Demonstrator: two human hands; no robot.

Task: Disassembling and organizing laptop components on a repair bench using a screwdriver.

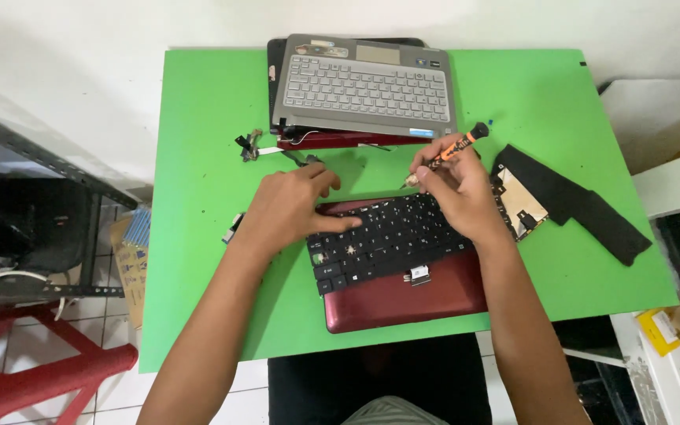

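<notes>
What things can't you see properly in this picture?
- Head view: the screwdriver tip, hidden behind the right hand.
- The red laptop keys under the left hand.
- The parts stacked beneath the grey keyboard panel.
- Tiny bits by the cable: too small to tell.

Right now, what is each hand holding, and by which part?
Right hand holds a screwdriver by its orange-and-black handle, tip down. Left hand holds nothing; it rests on the red laptop's keyboard edge.

Red laptop base (403, 303) lies flat, black keyboard (391, 236) up; orange-black screwdriver (456, 147) tilted above.
</notes>
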